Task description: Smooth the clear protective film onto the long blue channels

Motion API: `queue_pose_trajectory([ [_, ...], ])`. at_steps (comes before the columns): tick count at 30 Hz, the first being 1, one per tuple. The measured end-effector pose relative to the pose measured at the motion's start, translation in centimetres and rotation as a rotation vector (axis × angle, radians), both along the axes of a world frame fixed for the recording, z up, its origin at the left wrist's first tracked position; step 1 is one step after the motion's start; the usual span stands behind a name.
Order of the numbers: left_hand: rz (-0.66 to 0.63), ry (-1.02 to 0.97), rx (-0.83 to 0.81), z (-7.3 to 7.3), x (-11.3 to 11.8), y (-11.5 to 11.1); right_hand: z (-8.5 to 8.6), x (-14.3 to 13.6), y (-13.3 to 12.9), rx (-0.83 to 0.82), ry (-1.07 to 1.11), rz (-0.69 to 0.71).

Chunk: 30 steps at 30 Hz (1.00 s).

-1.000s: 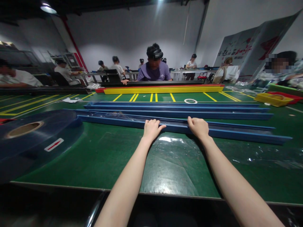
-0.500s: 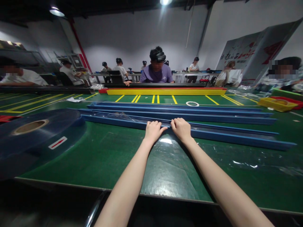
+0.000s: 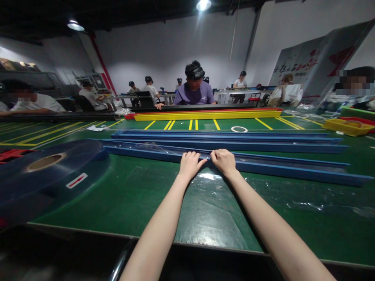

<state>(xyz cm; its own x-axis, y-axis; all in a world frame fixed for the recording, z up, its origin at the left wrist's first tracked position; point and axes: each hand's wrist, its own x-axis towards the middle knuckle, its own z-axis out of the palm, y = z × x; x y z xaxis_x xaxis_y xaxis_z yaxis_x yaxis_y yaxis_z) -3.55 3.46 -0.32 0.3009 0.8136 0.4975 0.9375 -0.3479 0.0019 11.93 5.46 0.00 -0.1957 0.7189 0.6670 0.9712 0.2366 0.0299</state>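
A long blue plastic channel (image 3: 278,168) lies across the table in front of me, with clear film (image 3: 140,146) along its trough. My left hand (image 3: 190,166) is closed over its near wall, fingers curled inside and thumb pointing right along the front. Just to the right, my right hand (image 3: 224,160) grips the same channel, its fingers bent into the trough. A narrow gap separates the two hands. Whether the fingertips also press on the film is hidden. On the left, a large roll of clear film (image 3: 96,164) lies flat beside the channel's end.
More blue channels (image 3: 234,145) lie parallel behind. Loose clear plastic (image 3: 211,218) covers part of the green table (image 3: 140,203) near me. Farther off are a white ring (image 3: 239,129), a yellow channel (image 3: 205,114), yellow tray (image 3: 348,127) and a seated co-worker (image 3: 195,93) opposite.
My view has shifted slightly, so the roll and table appear a little farther right and lower. Both hands keep nearly the same hold on the channel.
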Motion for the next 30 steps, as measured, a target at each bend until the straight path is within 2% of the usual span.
queue_pose_trajectory([
  [7,0.012,-0.013,0.029,-0.1,-0.3,0.1,-0.3,0.5,0.2,0.044,-0.009,0.061],
  [15,0.062,-0.061,0.130,-0.2,-1.4,0.2,0.0,1.1,0.1,-0.033,-0.005,0.016],
  [20,0.041,-0.051,0.132,0.0,-1.3,0.1,0.2,3.8,-0.1,-0.073,0.011,-0.082],
  [25,-0.069,0.019,0.099,0.4,0.0,-0.4,0.2,7.3,-0.6,-0.092,0.024,-0.168],
  [30,-0.098,0.032,0.101,0.4,0.8,-0.6,0.4,8.2,-1.0,-0.120,0.056,-0.228],
])
